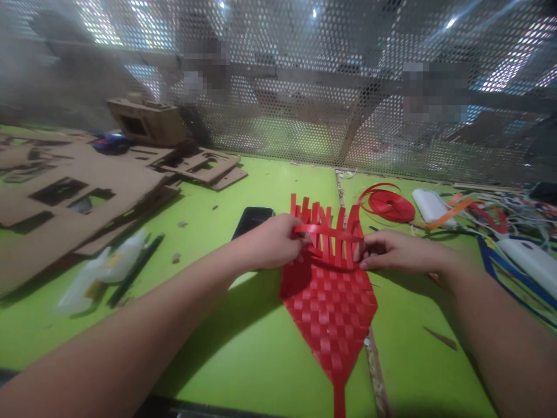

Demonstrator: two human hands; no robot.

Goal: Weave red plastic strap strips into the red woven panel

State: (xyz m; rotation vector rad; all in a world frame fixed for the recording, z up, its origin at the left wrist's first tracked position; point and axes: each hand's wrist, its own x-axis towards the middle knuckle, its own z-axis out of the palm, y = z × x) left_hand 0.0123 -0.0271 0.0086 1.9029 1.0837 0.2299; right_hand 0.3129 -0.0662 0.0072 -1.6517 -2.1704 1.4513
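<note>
A red woven strip mat (328,305) lies on the green table (243,342), pointed toward me, with loose upright strips at its far end. A horizontal red strip (331,233) crosses those loose strips. My left hand (272,241) is closed, pinching the strip's left end. My right hand (394,251) is closed too, its fingertips pinching the strip's right end at the mat's edge. Both forearms reach in from the bottom corners.
A black phone (252,219) lies just beyond my left hand. A red ribbon coil (389,204) and a white case (433,206) sit back right, with cords and strips (500,223) beside them. Cut cardboard sheets (82,194) cover the left. A perforated metal screen (304,87) closes the back.
</note>
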